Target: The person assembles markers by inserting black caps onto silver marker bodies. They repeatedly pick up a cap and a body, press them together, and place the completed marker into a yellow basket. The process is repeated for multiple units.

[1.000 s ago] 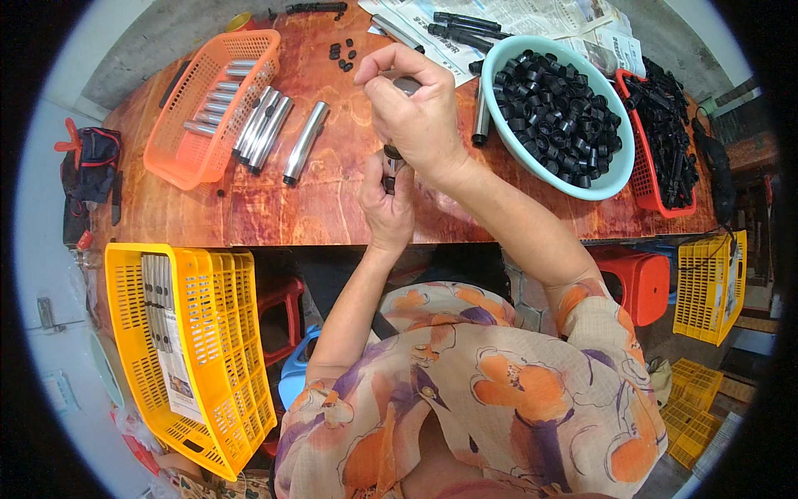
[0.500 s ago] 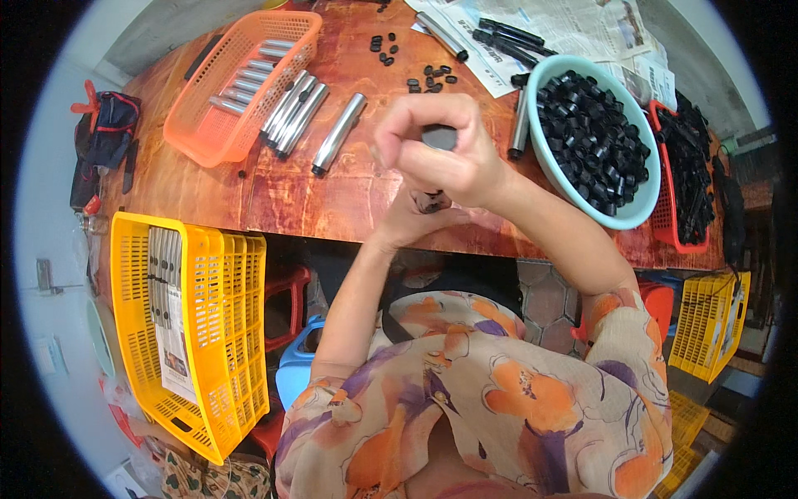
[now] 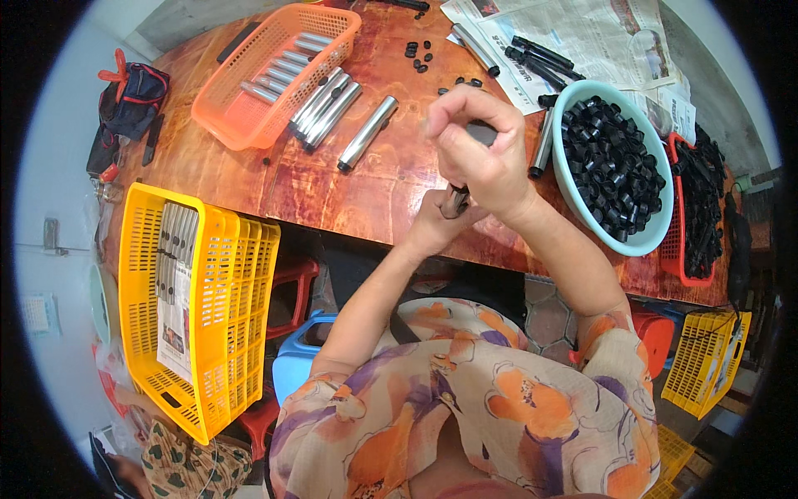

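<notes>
Above the table's near edge, my right hand (image 3: 486, 150) is curled closed over my left hand (image 3: 440, 223). A dark round end (image 3: 482, 131) shows inside the right hand's curled fingers. Lower down, the left hand is closed around a dark, partly shiny tube (image 3: 455, 203), mostly covered by both hands. Whether the round end belongs to this tube I cannot tell. Nearest on the left lies a single silver tube (image 3: 368, 133) with a black end, beside several similar silver tubes (image 3: 332, 115). Several small black pieces (image 3: 420, 56) lie beyond the hands.
An orange basket (image 3: 218, 125) of silver tubes stands far left. At right are a pale blue basin (image 3: 568, 179) of black rings and a red basket (image 3: 675, 241) of black parts. Newspaper (image 3: 603, 50) lies at the back. A yellow crate (image 3: 237, 308) stands off the table's left front.
The view has shifted, so the table items appear farther right. My hands stay together, one above the other, with the right wrist slightly turned; more of the dark tube shows at the left hand.
</notes>
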A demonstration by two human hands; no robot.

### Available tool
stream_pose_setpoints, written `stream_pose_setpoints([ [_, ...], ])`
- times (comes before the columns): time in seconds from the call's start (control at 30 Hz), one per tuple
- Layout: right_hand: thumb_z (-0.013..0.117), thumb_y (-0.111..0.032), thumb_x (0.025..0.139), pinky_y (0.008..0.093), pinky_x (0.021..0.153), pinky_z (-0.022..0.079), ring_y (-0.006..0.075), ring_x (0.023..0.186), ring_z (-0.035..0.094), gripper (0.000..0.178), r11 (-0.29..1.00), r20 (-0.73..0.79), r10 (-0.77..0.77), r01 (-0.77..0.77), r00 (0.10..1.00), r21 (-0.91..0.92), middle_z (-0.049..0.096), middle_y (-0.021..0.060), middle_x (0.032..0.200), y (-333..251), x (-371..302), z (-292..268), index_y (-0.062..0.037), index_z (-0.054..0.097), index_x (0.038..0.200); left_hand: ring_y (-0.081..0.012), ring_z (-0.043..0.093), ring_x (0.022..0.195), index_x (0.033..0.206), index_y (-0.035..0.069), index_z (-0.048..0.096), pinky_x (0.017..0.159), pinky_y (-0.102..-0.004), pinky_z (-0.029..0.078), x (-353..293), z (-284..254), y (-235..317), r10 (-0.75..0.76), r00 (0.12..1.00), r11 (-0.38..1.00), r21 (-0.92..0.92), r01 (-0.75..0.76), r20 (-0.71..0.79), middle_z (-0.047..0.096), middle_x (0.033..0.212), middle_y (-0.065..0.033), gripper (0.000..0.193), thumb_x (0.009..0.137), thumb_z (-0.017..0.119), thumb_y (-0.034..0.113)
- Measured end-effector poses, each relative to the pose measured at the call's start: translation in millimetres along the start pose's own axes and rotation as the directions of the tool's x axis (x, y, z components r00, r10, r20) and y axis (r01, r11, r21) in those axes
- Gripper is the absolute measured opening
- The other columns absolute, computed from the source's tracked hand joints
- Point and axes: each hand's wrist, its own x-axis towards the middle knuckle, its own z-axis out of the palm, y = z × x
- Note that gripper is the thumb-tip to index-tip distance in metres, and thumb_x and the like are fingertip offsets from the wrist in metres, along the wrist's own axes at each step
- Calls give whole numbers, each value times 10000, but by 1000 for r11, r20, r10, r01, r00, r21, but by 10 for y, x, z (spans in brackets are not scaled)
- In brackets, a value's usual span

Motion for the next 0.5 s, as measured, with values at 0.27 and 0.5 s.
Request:
stream_pose_setpoints([
  [0.27,516,-19,790,206,406,298,22,447,386,52,998,-154,44,-36,987,51,488,-36,570,19,27,-151,-26,568,786,-95,435,534,800,-12,598,515,-290,416,-34,275,221,68,963,947,319,20,-261,555,588,-77,205,791,715,157],
  [0.5,549,-24,814,212,339,284,51,358,315,75,900,-295,152,-9,943,436,333,-57,489,-155,-61,-529,-62,539,878,-264,629,695,988,-6,458,564,-383,470,-85,-98,525,-2,965,803,574,157,-261,594,831,-172,401,820,675,285],
])
